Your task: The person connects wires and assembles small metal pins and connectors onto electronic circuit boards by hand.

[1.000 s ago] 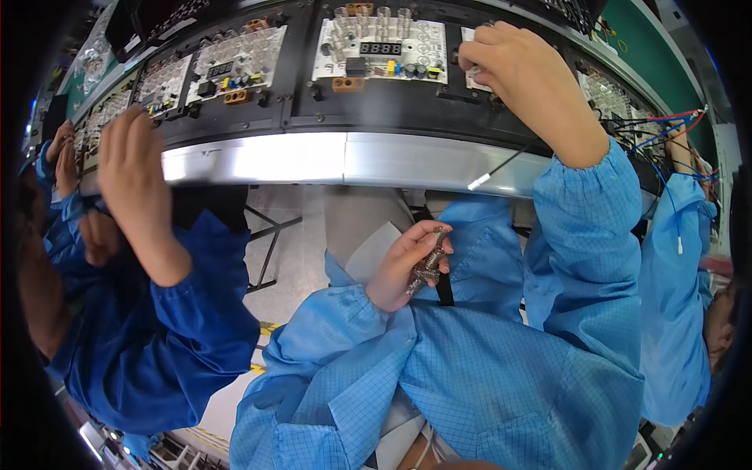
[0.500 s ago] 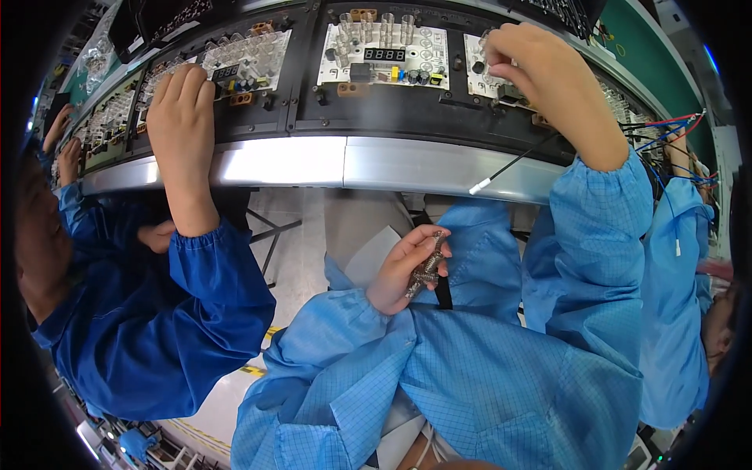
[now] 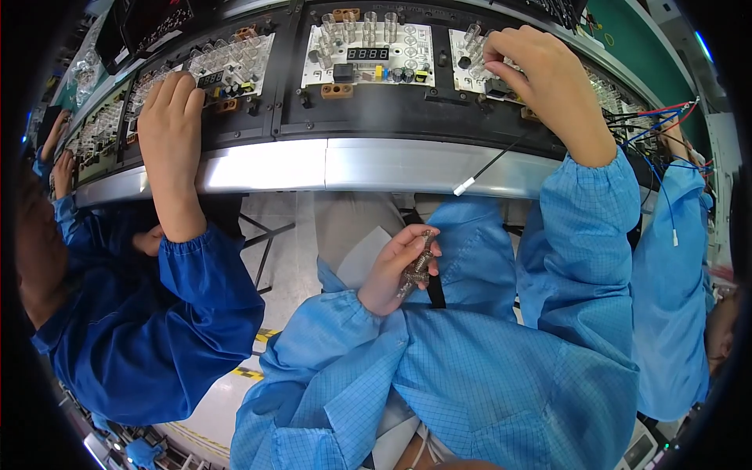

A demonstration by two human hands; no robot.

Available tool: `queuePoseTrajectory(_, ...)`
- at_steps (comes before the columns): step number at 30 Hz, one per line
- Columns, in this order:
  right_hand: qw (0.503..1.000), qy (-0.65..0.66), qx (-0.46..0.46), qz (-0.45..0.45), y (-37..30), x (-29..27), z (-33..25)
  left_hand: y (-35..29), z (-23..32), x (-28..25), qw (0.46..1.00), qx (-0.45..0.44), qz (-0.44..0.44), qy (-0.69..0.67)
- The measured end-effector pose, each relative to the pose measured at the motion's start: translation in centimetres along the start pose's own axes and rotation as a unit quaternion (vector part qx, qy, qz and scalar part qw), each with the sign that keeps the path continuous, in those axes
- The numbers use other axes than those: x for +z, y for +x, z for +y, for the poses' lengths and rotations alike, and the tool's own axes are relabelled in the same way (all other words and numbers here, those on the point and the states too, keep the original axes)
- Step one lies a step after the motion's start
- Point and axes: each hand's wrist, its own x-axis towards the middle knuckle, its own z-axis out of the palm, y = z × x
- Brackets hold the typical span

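My left hand [image 3: 386, 274] is held low in front of my lap, its fingers curled round a bunch of small metal coil springs [image 3: 421, 265]. Farther up and to the right, my right hand [image 3: 540, 74] reaches over a white circuit board [image 3: 464, 78] in the black fixture. Its thumb and forefinger are bent together beside upright clear tubes [image 3: 471, 34]; whatever is between the fingertips is too small or hidden to make out. Left of it lies another white circuit board [image 3: 325, 72] with clear tubes, a black digit display [image 3: 368, 54] and small components.
A bright metal rail [image 3: 376, 166] runs along the bench's near edge. A black wire with a white connector [image 3: 464, 186] hangs over it. Coloured wires [image 3: 666, 113] stick out at right. At left, a co-worker's hand [image 3: 171, 117] works on another board; more people sit on both sides.
The whole view has shifted a little, so boards and rail sit farther left. My right hand has moved slightly right over its board, uncovering more tubes. The left hand still holds the springs.
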Motion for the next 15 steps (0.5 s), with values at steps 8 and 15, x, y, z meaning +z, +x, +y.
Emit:
queuePoseTrajectory(8,1.0,-0.013,-0.014,-0.011,-0.17,0.53,0.0,0.1,0.11,-0.3,1.0,-0.011,0.002,0.005)
queuePoseTrajectory(15,1.0,-0.021,-0.016,-0.011,-0.41,0.34,0.1,0.0,0.06,-0.03,1.0,-0.011,0.003,0.012)
